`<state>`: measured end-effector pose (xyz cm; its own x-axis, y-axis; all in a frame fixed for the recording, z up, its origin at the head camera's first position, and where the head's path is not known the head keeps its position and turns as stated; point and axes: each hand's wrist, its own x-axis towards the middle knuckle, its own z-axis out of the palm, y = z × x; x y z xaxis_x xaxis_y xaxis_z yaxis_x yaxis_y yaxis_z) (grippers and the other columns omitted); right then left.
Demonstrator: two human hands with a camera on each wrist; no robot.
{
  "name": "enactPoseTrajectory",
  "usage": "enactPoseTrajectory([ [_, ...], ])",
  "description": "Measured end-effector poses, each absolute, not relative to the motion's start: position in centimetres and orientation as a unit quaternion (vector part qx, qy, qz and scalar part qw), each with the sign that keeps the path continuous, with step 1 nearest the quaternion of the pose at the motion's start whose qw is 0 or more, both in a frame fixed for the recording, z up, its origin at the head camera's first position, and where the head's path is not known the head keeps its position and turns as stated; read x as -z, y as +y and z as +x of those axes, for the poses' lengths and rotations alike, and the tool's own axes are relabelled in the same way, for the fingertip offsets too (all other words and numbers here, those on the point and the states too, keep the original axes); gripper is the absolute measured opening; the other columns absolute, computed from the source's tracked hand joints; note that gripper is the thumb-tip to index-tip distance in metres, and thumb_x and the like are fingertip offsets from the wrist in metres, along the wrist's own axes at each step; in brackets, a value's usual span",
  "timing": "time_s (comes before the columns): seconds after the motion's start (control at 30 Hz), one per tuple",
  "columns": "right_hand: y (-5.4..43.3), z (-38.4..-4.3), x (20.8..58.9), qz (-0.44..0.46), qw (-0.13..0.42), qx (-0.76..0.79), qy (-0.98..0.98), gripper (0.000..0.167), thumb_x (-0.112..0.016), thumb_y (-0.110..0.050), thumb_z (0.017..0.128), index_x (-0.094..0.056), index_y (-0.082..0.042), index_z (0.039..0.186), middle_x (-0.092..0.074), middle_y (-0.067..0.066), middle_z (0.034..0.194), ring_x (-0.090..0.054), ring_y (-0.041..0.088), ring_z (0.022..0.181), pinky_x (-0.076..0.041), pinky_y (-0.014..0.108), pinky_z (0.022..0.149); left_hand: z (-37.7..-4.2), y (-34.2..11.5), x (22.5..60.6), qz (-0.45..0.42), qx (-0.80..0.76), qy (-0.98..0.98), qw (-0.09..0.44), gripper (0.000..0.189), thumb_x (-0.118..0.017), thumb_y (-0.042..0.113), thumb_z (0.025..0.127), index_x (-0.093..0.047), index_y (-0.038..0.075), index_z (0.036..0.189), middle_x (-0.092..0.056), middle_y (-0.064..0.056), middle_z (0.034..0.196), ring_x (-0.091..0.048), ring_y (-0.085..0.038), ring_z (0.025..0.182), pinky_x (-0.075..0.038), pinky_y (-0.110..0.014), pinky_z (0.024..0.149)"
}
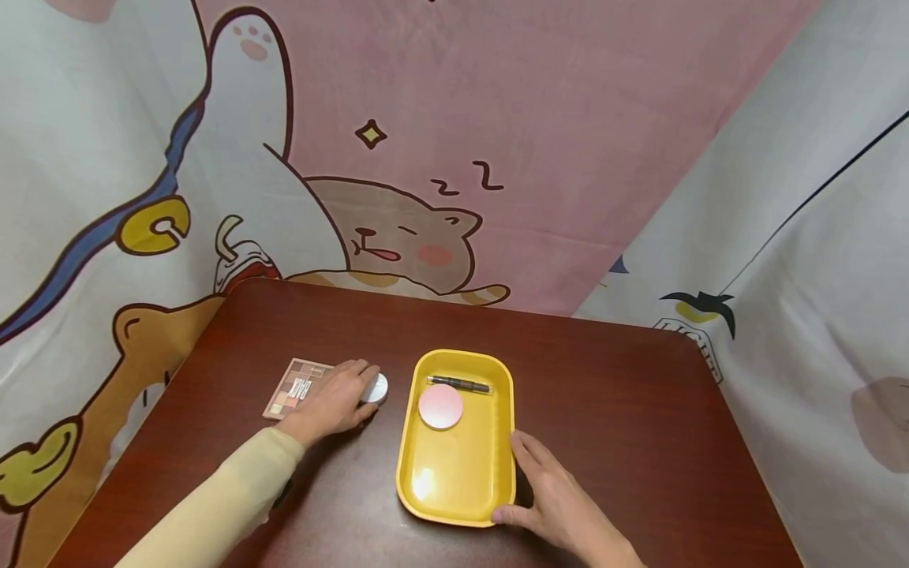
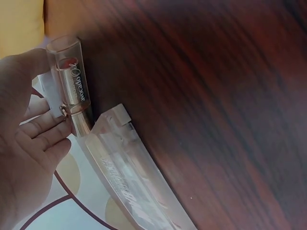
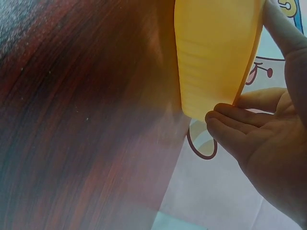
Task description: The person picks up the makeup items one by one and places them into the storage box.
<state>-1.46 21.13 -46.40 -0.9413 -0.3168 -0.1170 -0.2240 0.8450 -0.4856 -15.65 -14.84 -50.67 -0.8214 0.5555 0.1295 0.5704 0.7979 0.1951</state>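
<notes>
My left hand (image 1: 341,398) grips a small white round case (image 1: 376,389) between thumb and fingers, left of the tray. In the left wrist view, a clear-capped lipstick (image 2: 72,81) with a rose-gold base shows by the palm; the head view hides it under the hand. An eyeshadow palette (image 1: 294,386) with a clear cover lies left of this hand, partly behind the wrist. My right hand (image 1: 557,501) holds the near right corner of a yellow tray (image 1: 461,517), thumb at the near end and fingers along the right side.
Inside the tray lie a pink round compact (image 1: 440,406) and a slim black pencil-like stick (image 1: 460,384) towards the far end. All of it stands on a dark reddish-brown table (image 1: 618,394). A cartoon-printed curtain (image 1: 554,142) hangs around the table's back and sides.
</notes>
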Motion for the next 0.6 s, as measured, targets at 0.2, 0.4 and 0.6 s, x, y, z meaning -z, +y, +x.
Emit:
enactPoseTrajectory([
  [0.2, 21.0, -1.4, 46.3, -0.135, 0.099, 0.24, 0.956, 0.112, -0.088, -0.055, 0.074, -0.039, 0.0, 0.157, -0.043, 0.018, 0.158, -0.05, 0.035, 0.14, -0.05, 0.053, 0.105, -15.6, -14.9, 50.6, -0.287, 0.138, -0.947, 0.034, 0.058, -0.084, 0.027, 0.085, -0.063, -0.005, 0.129, -0.065, -0.016, 0.115, -0.063, -0.03, 0.103, -0.056, -0.044, 0.088],
  [0.4, 21.0, -1.4, 46.5, -0.134, 0.093, 0.237, 0.958, 0.111, -0.089, -0.053, 0.074, -0.039, 0.001, 0.157, -0.043, 0.018, 0.159, -0.049, 0.035, 0.14, -0.05, 0.053, 0.106, -15.4, -15.0, 49.9, -0.283, 0.163, -0.944, 0.038, 0.061, -0.085, 0.026, 0.085, -0.062, -0.006, 0.132, -0.065, -0.018, 0.117, -0.063, -0.031, 0.104, -0.057, -0.045, 0.088],
  [0.6, 21.0, -1.4, 46.5, -0.134, 0.094, 0.241, 0.957, 0.11, -0.089, -0.052, 0.075, -0.039, 0.001, 0.157, -0.042, 0.018, 0.159, -0.048, 0.034, 0.142, -0.049, 0.053, 0.107, -15.2, -14.9, 49.1, -0.296, 0.182, -0.936, 0.062, 0.059, -0.084, 0.023, 0.083, -0.063, -0.007, 0.13, -0.065, -0.014, 0.112, -0.062, -0.027, 0.098, -0.057, -0.042, 0.085],
])
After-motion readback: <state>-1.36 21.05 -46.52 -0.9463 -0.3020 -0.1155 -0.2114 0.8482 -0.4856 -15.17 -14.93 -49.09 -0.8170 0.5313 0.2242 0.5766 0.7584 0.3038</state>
